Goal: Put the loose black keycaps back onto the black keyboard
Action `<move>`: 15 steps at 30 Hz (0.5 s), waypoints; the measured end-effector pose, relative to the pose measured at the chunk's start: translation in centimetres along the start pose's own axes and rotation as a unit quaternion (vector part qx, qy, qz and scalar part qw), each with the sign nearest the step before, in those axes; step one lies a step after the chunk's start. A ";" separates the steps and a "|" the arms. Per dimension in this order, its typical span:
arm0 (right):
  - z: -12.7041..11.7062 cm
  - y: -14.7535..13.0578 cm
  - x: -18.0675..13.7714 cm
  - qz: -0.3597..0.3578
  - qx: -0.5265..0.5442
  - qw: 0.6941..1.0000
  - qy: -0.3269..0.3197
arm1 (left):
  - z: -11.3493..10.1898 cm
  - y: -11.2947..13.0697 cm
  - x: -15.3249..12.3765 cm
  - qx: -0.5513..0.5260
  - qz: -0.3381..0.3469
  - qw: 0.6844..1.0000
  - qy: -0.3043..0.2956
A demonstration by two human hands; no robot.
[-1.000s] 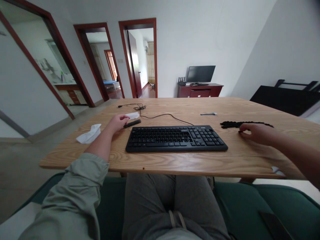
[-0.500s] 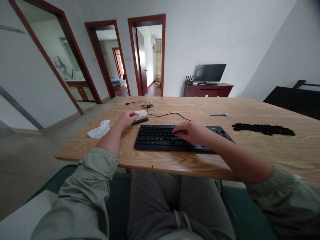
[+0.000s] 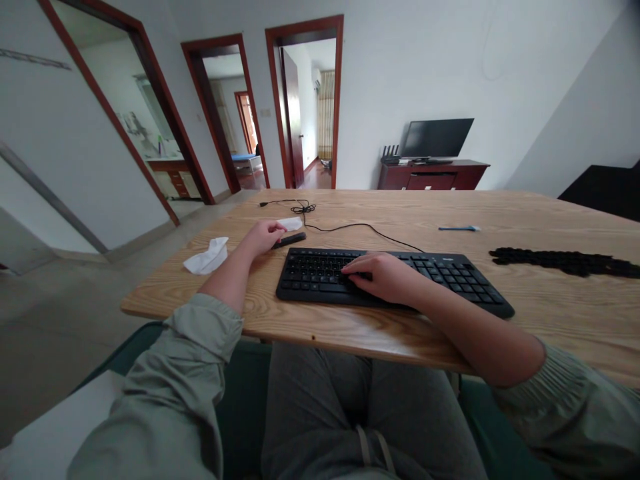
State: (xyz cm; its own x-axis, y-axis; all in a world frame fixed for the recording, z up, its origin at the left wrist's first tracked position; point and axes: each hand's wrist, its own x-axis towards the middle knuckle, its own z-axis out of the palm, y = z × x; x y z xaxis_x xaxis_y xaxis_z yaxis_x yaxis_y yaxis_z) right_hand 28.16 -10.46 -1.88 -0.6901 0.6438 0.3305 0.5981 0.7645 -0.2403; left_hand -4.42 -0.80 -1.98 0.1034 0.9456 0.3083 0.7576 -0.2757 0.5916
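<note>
Two hands: both lie on a wooden table, one left of centre and one at the centre of the frame.
Crumpled tissue: white, on the table at centre left, apart from the left forearm beside it.
Left hand: left of centre, its fingers curled narrow with the tips at the near end of a small black bar; whether they grip it or only touch it I cannot tell.
Small black bar: lies flat just beyond the keyboard's upper left corner, with a white slip touching its far side.
Cable: black, runs from a knot in the upper middle of the table down to the keyboard's back edge.
Keyboard: black, flat at the centre of the frame, near the table's front edge.
Right hand: rests palm down on the middle of the keyboard, fingers loosely spread, tips on the keys, holding nothing.
Blue stick: thin, lies alone right of centre, beyond the keyboard.
Black keycap heap: a long flat strip at the right edge, well apart from the right hand.
</note>
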 end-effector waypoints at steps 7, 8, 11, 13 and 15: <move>0.3 -0.3 0.2 0.032 0.010 0.999 0.009 | 0.0 -0.1 0.0 0.009 0.003 1.000 0.020; 0.3 -0.3 0.2 0.024 0.022 0.999 0.006 | 0.1 -0.2 0.0 0.008 0.002 1.000 0.022; 0.2 -0.5 0.1 0.005 0.048 0.999 -0.007 | 0.1 -0.4 0.1 0.009 0.003 1.000 0.020; 0.2 -0.5 0.1 0.007 0.044 0.999 -0.005 | 0.1 -0.4 0.2 0.013 0.003 1.000 0.020; 0.3 -0.6 0.2 0.013 0.037 0.999 0.009 | 0.1 -0.4 0.2 0.011 0.002 1.000 0.020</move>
State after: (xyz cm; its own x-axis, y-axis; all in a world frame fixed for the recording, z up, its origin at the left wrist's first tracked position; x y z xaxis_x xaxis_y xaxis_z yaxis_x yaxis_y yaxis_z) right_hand 27.57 -10.80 -1.94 -0.6667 0.6634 0.3397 0.5838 0.7482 -0.3153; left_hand -4.68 -0.50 -2.25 0.0817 0.9369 0.3399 0.7719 -0.2752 0.5732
